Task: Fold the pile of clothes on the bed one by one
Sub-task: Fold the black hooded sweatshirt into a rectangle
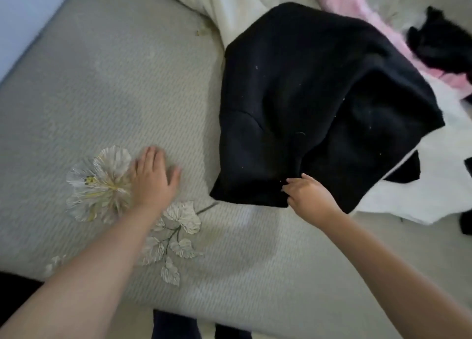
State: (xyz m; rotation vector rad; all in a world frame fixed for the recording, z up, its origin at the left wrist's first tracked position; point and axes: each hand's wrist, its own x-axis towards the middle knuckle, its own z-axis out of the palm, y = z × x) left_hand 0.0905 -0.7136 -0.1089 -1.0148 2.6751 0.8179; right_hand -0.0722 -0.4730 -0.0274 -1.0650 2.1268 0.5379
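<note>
A large black garment (306, 103) lies rumpled on the grey-green bed cover (102, 83), right of centre. My right hand (306, 193) pinches its near lower edge with curled fingers. My left hand (153, 177) lies flat, fingers straight, on the bare cover beside a printed white flower, well apart from the black garment. Behind and under the garment are other clothes: a white piece (229, 3), a pink piece (357, 11) and a small black piece (439, 42).
More white cloth (421, 193) spreads at the right under the black garment. The bed's near edge (127, 303) runs along the bottom, with dark trouser legs below it. A pale wall (20, 11) borders the bed at the upper left.
</note>
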